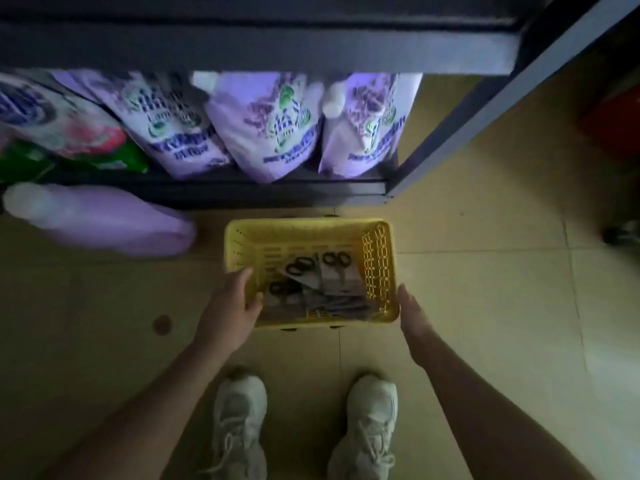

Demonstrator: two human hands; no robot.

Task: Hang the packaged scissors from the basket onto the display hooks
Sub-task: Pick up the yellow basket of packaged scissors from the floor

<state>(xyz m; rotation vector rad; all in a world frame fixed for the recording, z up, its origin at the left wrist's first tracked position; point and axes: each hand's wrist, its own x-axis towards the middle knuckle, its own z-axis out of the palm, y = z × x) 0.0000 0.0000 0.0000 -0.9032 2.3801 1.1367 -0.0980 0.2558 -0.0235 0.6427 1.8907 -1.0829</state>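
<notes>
A yellow plastic basket [379,268] stands on the tiled floor in front of my feet. Inside it lie several packaged scissors [320,282] with black handles on card backings. My left hand [230,306] hovers over the basket's near left corner, fingers apart, palm down, holding nothing. My right hand [412,317] is beside the basket's near right corner, outside the rim, fingers extended and empty. No display hooks are in view.
A dark shelf unit [242,46] rises behind the basket, its bottom shelf packed with purple detergent bags [273,129]. One purple bag [104,220] lies on the floor at left. A grey upright post [485,109] stands at right. My white shoes [239,420] are below.
</notes>
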